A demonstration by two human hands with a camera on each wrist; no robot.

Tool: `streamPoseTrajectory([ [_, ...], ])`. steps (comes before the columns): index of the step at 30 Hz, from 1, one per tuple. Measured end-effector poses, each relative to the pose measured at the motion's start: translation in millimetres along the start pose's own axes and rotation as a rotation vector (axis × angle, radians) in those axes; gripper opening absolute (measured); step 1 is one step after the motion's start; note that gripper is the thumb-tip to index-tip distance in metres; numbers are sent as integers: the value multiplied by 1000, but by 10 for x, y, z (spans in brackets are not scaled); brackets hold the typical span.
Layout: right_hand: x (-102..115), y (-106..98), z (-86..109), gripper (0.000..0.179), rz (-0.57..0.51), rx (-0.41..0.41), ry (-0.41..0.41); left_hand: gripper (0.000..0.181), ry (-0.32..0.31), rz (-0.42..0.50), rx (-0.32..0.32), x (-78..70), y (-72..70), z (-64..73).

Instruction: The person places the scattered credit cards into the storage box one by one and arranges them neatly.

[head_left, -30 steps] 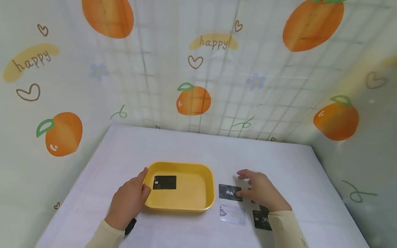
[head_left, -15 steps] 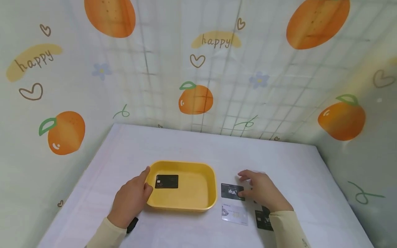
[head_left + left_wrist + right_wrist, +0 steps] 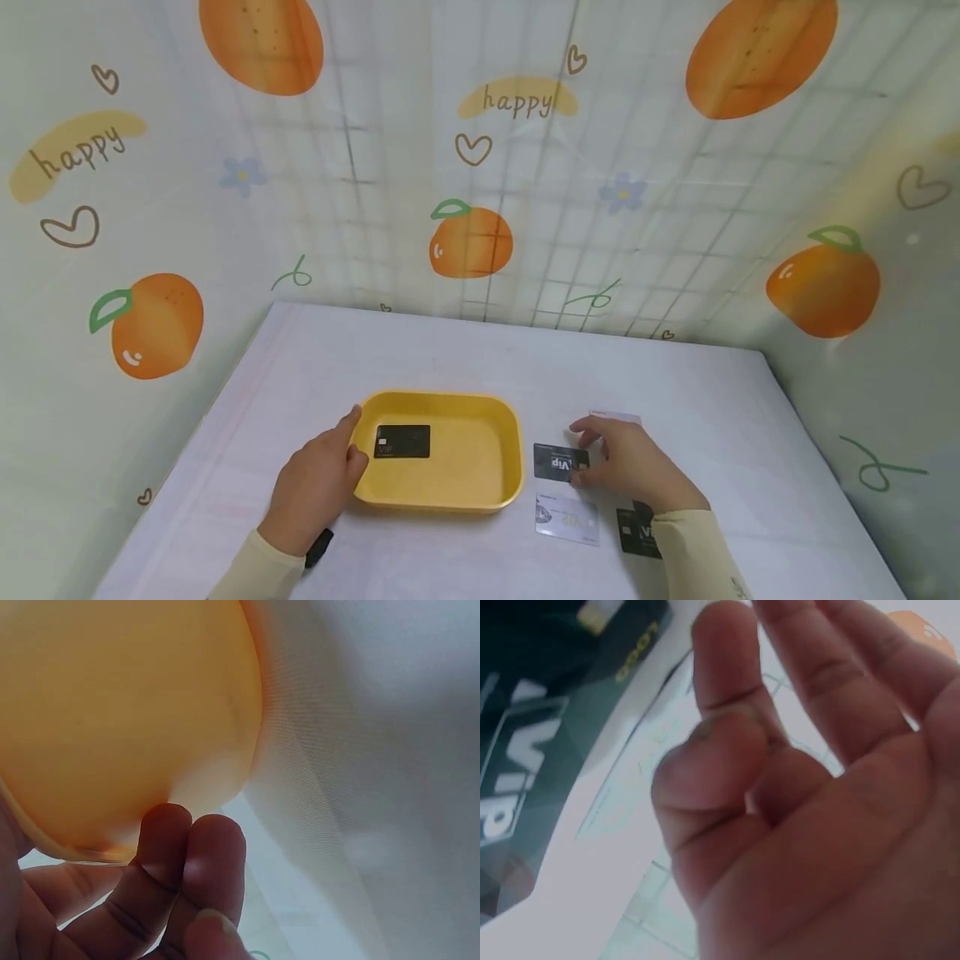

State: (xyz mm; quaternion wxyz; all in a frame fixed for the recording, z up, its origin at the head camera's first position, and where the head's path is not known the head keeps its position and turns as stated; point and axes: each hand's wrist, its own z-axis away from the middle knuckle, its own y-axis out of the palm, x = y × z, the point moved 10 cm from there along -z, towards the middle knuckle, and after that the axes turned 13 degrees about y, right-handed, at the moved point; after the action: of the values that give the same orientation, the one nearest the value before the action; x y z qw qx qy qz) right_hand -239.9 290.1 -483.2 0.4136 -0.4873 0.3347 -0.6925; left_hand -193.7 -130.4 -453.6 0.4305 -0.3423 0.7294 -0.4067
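Observation:
My left hand (image 3: pixel 313 479) grips the left rim of a yellow plastic tray (image 3: pixel 480 507), index finger along the edge and thumb at the rim. In the left wrist view its bent fingertips (image 3: pixel 216 859) lie against the tray's outside. A black VIP card (image 3: pixel 402 442) lies flat inside the tray. My right hand (image 3: pixel 633 468) is over the cards on the right. Its thumb overlaps the lower right corner of a black VIP card (image 3: pixel 555 462), fingers bent loosely above. In the right wrist view thumb and forefinger (image 3: pixel 726 645) come close together, no card showing between them.
A pale card (image 3: pixel 566 521) lies nearer me, another pale card (image 3: pixel 615 416) beyond my right hand. A black card (image 3: pixel 637 533) is partly under my right sleeve (image 3: pixel 697 550). The white table (image 3: pixel 450 350) meets a fruit-printed cloth wall (image 3: pixel 360 233) behind.
My right hand's fingers have drawn in slightly, and more of the far pale card shows behind them. The left hand and tray stay in place.

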Motion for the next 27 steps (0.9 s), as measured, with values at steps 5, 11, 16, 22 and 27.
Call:
streamPoseTrajectory([
  [5,34,-9,16,73,24,5,-37,61,-1,7,2,-5,0,-17],
  [11,26,50,33,69,41,37,-42,61,-25,24,29,13,28,12],
  [16,38,94,50,53,43,43,-61,62,-31,14,34,30,44,41],
  [22,32,63,24,48,81,6,-66,60,15,1,-27,-16,-16,28],
  [27,4,43,10,54,125,7,-45,59,30,-10,-32,-24,-11,11],
])
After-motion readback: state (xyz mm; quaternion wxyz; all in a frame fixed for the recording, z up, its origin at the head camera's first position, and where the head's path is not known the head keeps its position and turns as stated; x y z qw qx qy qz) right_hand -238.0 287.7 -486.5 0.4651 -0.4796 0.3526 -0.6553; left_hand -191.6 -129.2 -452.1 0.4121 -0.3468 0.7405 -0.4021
